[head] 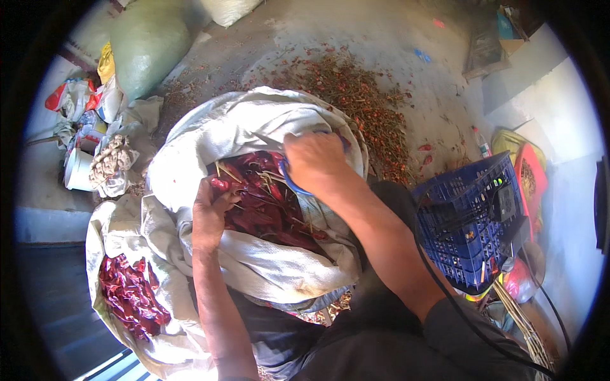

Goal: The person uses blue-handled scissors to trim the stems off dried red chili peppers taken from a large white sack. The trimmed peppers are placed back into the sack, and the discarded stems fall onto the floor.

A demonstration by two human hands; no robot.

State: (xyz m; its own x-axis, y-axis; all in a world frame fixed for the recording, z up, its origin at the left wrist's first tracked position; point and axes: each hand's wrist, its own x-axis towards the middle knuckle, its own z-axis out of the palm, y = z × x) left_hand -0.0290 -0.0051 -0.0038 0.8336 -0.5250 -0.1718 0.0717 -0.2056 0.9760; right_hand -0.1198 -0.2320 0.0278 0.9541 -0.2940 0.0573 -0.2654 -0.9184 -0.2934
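A white woven sack (281, 271) with its rim rolled down stands before me, holding dried red chillies (257, 214) with pale stalks. At the sack's left inner side, my left hand (209, 209) pinches a dried red chilli (220, 184) between thumb and fingers. My right hand (314, 157) grips blue-handled scissors (291, 180) over the sack's right side. Their metal blades point left, above and apart from the held chilli. To the lower left, a second white woven sack (157, 266) contains more dried red chillies (128, 295).
Cut stalks and chilli scraps (362, 105) litter the floor beyond the sack. Stacked blue plastic crates (457, 228) stand at right, with a black cable (429, 266) nearby. At left are a garlic bunch (113, 161), a white bucket (78, 169) and a bulging green sack (150, 47).
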